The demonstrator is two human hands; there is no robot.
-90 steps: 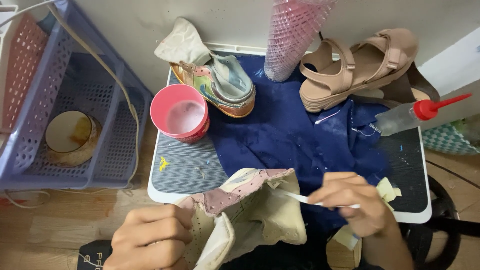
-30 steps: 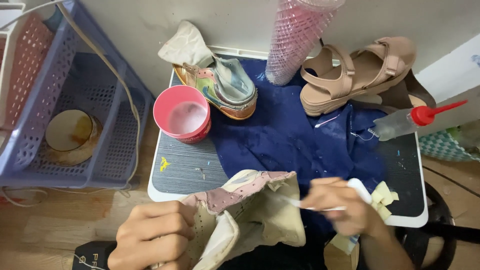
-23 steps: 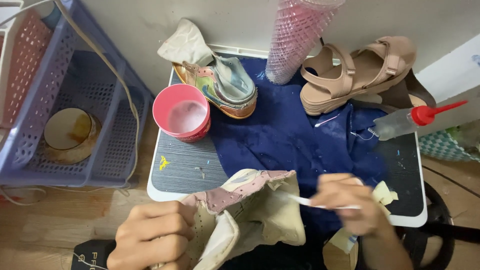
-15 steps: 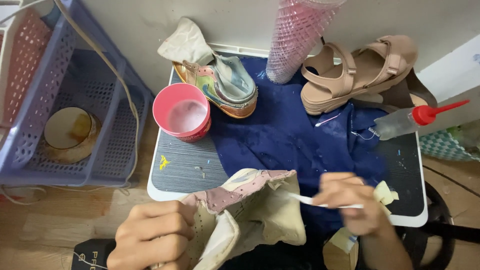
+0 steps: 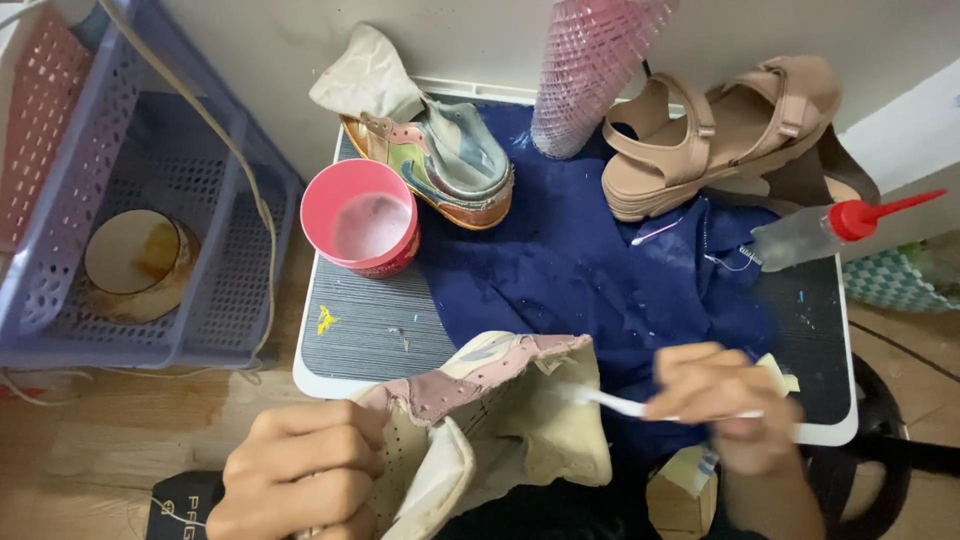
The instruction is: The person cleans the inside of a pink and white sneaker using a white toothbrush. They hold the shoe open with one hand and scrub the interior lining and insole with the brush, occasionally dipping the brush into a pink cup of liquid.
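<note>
My left hand (image 5: 300,470) grips a cream and pink shoe upper (image 5: 500,420) at the near edge of the small table (image 5: 370,330). The upper is held open, its inside facing right. My right hand (image 5: 720,400) is closed on a thin white brush handle (image 5: 625,402), and the brush's tip points into the shoe's opening. A blue cloth (image 5: 600,270) covers the table under both.
A pink cup (image 5: 362,217) stands at the table's left. Behind it lies a multicoloured shoe (image 5: 440,165), with a tan sandal (image 5: 720,130), a pink perforated cup stack (image 5: 590,70) and a red-capped squeeze bottle (image 5: 830,225). A lilac basket (image 5: 150,200) sits left, holding a round tin.
My right hand has made small back-and-forth strokes with the brush at the shoe's opening. My left hand and the shoe have stayed in place.
</note>
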